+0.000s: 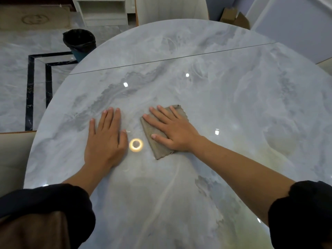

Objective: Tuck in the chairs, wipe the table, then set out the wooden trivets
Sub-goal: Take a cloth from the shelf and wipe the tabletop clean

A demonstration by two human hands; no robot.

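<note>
Wiping step: my right hand [172, 131] lies flat on the cloth [161, 133], no grip; left hand [106, 139] flat on the table [233, 105]. Next: sweep w/ pressure; trivets not seen.

both hands flat, left hand [105, 139], right hand [173, 131], fingers straight

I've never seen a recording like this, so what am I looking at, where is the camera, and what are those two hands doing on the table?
No machine here, just a person. The one picture comes from a camera worn on their head, looking down. The left hand lies flat on the glossy grey marble-patterned table. The right hand presses flat on a folded grey-brown cloth; neither hand grips anything. A black-lined bin stands on the floor beyond.
</note>
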